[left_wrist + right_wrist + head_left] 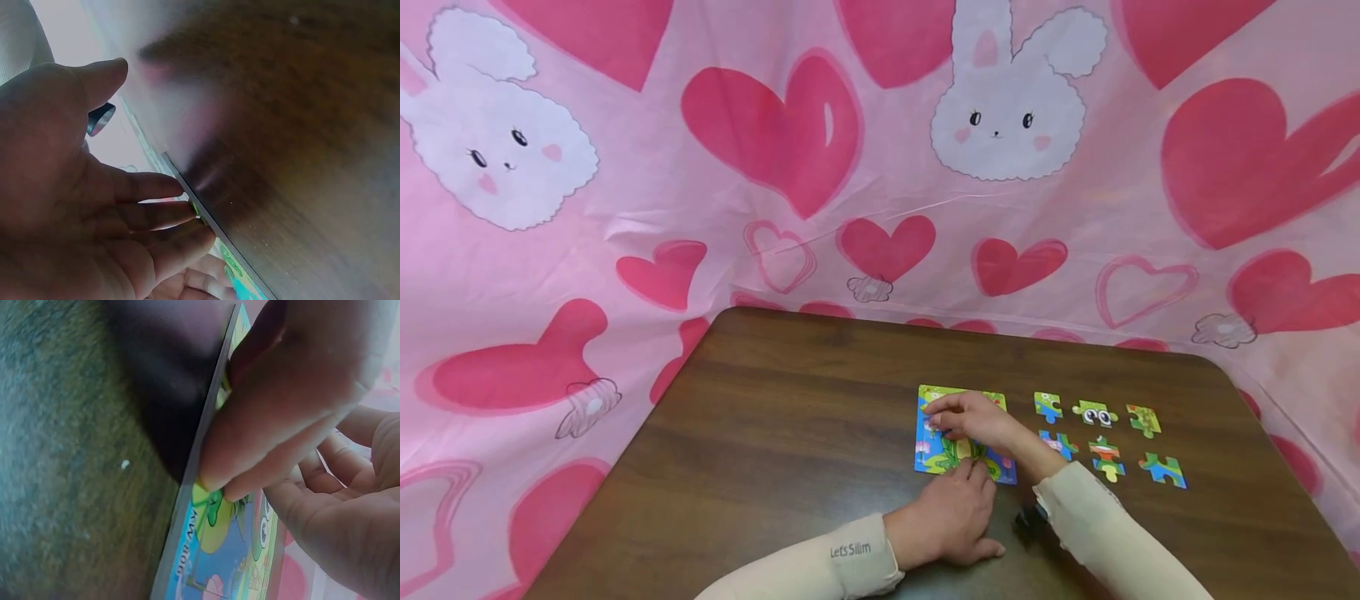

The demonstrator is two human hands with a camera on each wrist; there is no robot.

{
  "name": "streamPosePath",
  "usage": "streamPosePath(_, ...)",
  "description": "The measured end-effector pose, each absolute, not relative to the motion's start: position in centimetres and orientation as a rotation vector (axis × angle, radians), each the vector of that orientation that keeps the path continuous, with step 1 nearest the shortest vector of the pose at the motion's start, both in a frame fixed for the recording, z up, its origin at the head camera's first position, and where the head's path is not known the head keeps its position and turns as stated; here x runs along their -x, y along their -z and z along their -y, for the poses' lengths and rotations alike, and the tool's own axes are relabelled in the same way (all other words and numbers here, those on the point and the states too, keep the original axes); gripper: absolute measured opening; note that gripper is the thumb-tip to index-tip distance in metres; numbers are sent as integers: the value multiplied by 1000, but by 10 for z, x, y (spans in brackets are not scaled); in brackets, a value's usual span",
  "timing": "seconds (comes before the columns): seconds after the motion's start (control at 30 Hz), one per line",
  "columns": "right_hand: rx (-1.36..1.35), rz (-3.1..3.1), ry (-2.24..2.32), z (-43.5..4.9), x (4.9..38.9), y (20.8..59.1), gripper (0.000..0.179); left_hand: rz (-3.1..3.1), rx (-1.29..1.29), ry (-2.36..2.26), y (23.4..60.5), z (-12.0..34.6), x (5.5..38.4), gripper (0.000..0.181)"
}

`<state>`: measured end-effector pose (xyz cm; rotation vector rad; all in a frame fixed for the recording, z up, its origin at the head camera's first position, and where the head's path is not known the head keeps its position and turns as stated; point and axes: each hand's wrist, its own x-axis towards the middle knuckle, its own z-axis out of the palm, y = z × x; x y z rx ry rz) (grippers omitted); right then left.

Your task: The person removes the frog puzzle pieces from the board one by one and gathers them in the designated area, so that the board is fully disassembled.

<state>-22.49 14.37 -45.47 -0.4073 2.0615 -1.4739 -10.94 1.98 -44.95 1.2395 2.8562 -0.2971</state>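
A square jigsaw puzzle board point(928, 460) with a frog and lily pads lies on the brown table. My left hand point(953, 510) touches the board's near edge; the left wrist view shows its fingers straight against the rim, thumb raised away. Over the upper middle of the board is my right hand point(976, 418), its bent fingers pointing left. What its fingertips do is hidden, even in the right wrist view, where the palm of this hand point(356, 506) faces the camera. Printed frog eyes point(264, 532) show on the board there.
Right of the board lie several loose puzzle pieces, among them one with big eyes point(1096, 414), a flower piece point(1048, 406) and a blue-green piece point(1162, 471). A black device point(1030, 521) sits under the right wrist. Pink heart-patterned cloth point(887, 183) hangs behind the table point(820, 367).
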Motion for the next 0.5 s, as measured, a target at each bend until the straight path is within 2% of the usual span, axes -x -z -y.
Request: streamPosePath(0.5,468,-2119,1410,-141,226,458,37,-2862,-1216,286,449,-20,109,71)
